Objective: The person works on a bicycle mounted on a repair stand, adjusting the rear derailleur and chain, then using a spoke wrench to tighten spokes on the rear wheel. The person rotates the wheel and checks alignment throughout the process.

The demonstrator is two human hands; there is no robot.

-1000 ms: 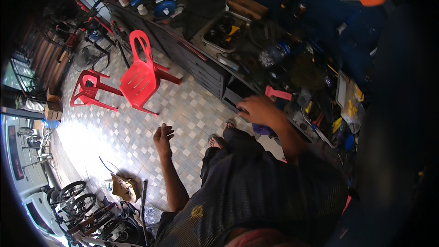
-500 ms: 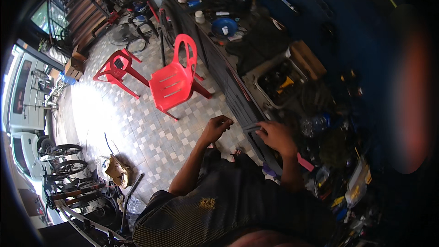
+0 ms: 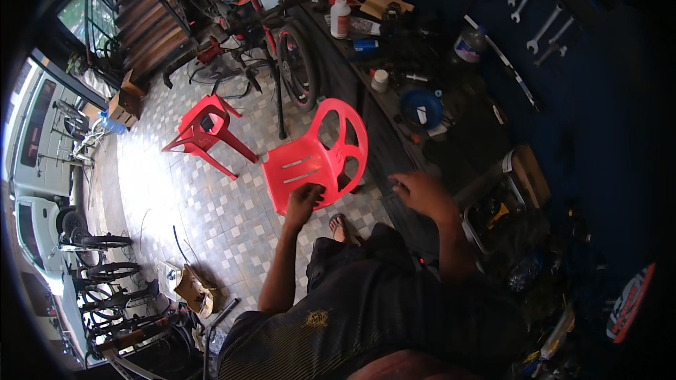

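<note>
My left hand (image 3: pixel 304 204) is in front of the red plastic chair (image 3: pixel 303 165), its fingers loosely bent and thumb apart, with nothing seen in it. Whether it touches the seat I cannot tell. My right hand (image 3: pixel 425 195) hovers by the edge of the dark workbench (image 3: pixel 380 119), fingers loosely bent and apart, also with nothing seen in it. Beyond the chair stands a red plastic stool (image 3: pixel 205 127) with a small dark object (image 3: pixel 210 123) on top. My sandalled foot (image 3: pixel 338 228) shows on the tiled floor.
A blue bowl (image 3: pixel 422 108), a white bottle (image 3: pixel 340 18) and a metal tray (image 3: pixel 496 214) of parts lie on the bench. Wrenches (image 3: pixel 542 29) hang on the dark wall. A bicycle wheel (image 3: pixel 297 67) stands beyond the chair; more bicycles (image 3: pixel 105 271) line the left.
The chair, stool and bench now appear lower in the view, and the chair is nearer. My left hand has shifted left across the chair seat; my right hand stays near the bench edge.
</note>
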